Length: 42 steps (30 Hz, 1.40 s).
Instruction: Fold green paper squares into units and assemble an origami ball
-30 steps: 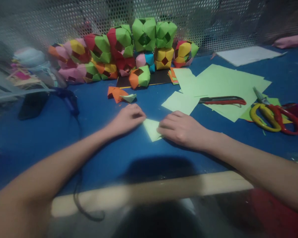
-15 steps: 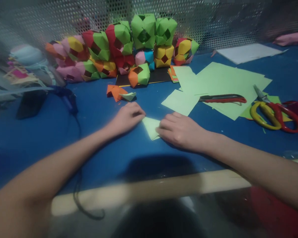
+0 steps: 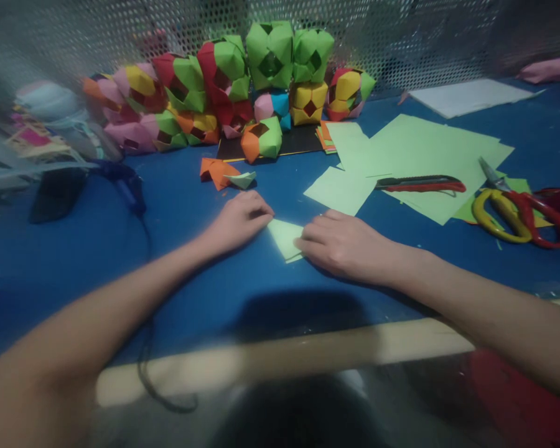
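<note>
A small folded piece of light green paper (image 3: pixel 284 239) lies on the blue tabletop between my hands. My left hand (image 3: pixel 243 218) pinches its upper left corner with thumb and forefinger. On the other side, my right hand (image 3: pixel 336 242) has its fingers closed over the right end and hides that part. Just beyond my left hand sit a folded orange paper unit (image 3: pixel 217 173) and a small light green folded piece (image 3: pixel 241 180). A square light green sheet (image 3: pixel 340 190) lies past my right hand.
Folded paper cubes (image 3: pixel 269 56) in several colours stand stacked along the perforated metal panel (image 3: pixel 392 50). At right lie larger green sheets (image 3: pixel 429 146), a red box cutter (image 3: pixel 422 183) and scissors (image 3: pixel 522 211). A blue glue gun (image 3: pixel 126 186) with its cord is at left.
Both hands stay at the folded paper, with my right hand shifted very slightly to the right. The view has tilted a little; nothing else has visibly moved.
</note>
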Available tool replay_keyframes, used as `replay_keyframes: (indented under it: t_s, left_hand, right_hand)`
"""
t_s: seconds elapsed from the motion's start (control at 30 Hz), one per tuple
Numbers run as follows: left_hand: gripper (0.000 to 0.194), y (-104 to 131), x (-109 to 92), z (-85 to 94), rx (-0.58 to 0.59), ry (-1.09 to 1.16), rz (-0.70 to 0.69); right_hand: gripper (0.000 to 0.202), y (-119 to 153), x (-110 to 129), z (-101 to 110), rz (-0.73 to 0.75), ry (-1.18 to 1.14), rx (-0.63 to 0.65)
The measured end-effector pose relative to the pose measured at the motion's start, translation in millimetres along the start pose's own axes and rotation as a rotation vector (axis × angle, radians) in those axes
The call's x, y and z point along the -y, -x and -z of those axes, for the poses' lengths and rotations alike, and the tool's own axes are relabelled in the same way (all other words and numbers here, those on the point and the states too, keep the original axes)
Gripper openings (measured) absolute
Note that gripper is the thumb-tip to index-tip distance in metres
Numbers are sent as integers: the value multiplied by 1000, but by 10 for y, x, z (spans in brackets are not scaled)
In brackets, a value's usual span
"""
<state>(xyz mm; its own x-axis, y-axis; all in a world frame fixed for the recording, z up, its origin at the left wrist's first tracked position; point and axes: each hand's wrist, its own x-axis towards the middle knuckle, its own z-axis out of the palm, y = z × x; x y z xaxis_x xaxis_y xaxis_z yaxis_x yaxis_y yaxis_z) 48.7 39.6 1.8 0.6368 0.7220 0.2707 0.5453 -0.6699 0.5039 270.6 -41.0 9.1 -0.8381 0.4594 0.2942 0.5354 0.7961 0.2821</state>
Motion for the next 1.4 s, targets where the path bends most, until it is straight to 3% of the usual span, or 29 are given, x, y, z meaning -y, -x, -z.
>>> replay_keyframes:
  t_s: [0.23,0.7,0.93,1.17,1.4]
  left_hand:
    - [14,2,2,-1,-5,11,-17]
    - [14,8,-5,9,3,-37,-13]
    - [15,83,-295,86,-17,-215,-87]
    - [24,251,-581,44,227,-189,-207]
    - [30,306,-580,-28,267,-277,-245]
  right_hand:
    - [29,17,-9,60,-4,-35,84]
    - [29,28,24,120,-2,-37,99]
    - [28,35,30,109,-18,-39,74]
    - [30,44,22,99,-19,-44,73]
    - [29,24,38,125,-33,-55,104]
